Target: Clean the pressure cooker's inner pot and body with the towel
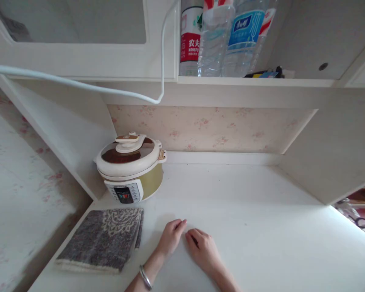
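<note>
The grip of the left hand [172,235] is kept narrow in the lower centre of the frame, with the fingers curled in and the thumb laid along them; the grip of the right hand [203,246], just beside it on the right, is likewise narrow, the fingers folded into a loose fist. The two hands are set slightly apart over the white surface [261,227], and whether anything small is enclosed in them cannot be told. A silver bracelet [145,277] is worn on the left wrist. The thing nearest to the left hand is a folded grey cloth [101,241], which is laid flat on the surface at the lower left and is marked with a pale lace-like pattern. Just behind it, left of centre, an electric cooker [151,180] is placed with its lid [156,156] on and its control panel [124,193] turned forward. At the upper centre, plastic bottles [214,48] are stood side by side on a shelf [292,83]. A bent white tube or cable [115,91] is stretched across the upper left.
</note>
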A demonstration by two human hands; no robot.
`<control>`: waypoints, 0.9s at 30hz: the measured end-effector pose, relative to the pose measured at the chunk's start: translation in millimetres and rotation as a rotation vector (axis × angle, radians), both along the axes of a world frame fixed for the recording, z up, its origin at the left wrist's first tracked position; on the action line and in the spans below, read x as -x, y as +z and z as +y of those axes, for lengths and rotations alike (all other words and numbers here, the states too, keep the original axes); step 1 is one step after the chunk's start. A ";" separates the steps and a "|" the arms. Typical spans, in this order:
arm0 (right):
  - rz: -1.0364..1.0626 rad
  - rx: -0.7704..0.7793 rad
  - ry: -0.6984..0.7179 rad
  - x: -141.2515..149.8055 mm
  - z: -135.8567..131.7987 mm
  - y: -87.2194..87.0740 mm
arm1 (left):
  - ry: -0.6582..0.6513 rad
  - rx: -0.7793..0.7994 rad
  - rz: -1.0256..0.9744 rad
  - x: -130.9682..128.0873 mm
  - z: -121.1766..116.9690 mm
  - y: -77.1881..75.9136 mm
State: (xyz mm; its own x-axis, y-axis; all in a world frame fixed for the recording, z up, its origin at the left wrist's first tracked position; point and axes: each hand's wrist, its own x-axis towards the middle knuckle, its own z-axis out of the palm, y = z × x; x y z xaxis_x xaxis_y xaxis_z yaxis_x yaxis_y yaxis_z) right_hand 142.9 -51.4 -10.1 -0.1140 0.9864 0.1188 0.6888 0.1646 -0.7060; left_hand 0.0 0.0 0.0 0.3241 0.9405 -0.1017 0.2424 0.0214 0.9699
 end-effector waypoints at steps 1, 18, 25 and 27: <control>-0.001 0.001 0.001 -0.1 -0.1 -0.1 | 0.000 0.002 0.002 0.0 0.0 0.4; -0.014 -0.006 -0.001 0.2 1.0 -1.8 | -0.002 0.006 -0.015 -0.8 -0.2 2.7; -0.022 -0.011 -0.005 0.3 0.5 -2.4 | 0.004 0.012 -0.024 -1.0 -1.1 3.3; -0.024 -0.010 -0.008 0.2 0.6 -2.6 | 0.007 0.012 -0.030 -0.9 -1.5 3.8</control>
